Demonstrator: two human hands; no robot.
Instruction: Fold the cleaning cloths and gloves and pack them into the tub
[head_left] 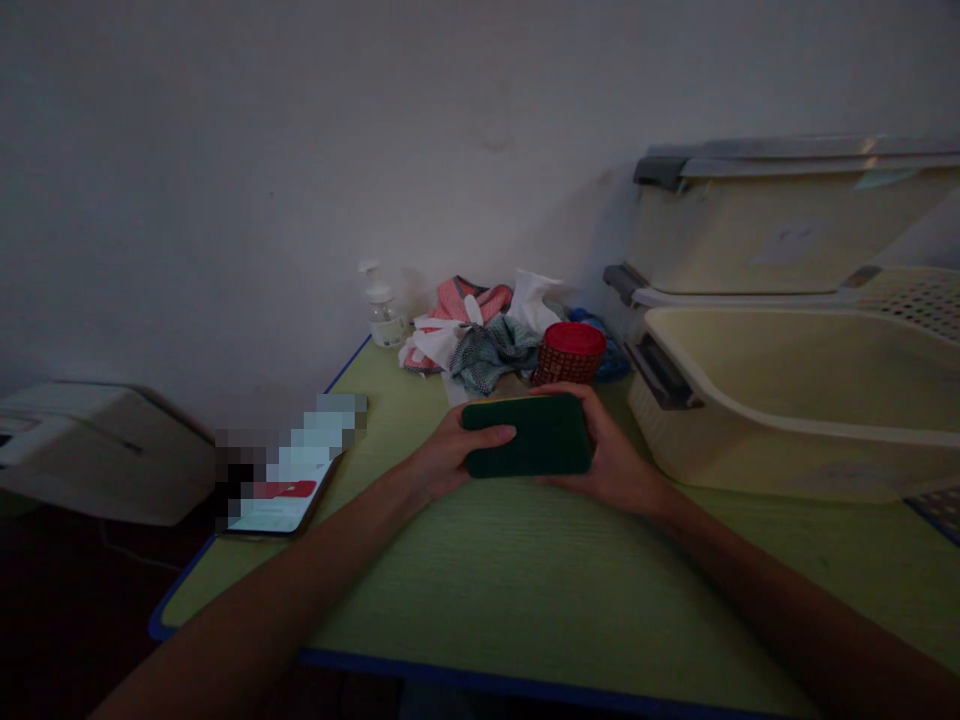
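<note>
A dark green scouring sponge (547, 437), a rounded rectangle with a thin yellow edge along its top, is held level between my two hands above the table. My left hand (444, 455) grips its left end, the thumb lying across the green face. Around the right end wraps my right hand (616, 458), with fingers along the far edge and behind. Just beyond the sponge stands a red-topped, brown-patterned round container or roll (570, 355). Crumpled checked cloths (491, 350) lie beside it. The sponge's underside is hidden.
The green table (480, 590) has a blue edge. At right, a cream basket (750, 420) stands before a lidded cream box (757, 230). A phone (285, 490) lies at the left edge. A pump bottle (385, 315) stands near the wall, and a white boxy object (112, 450) sits beyond the table.
</note>
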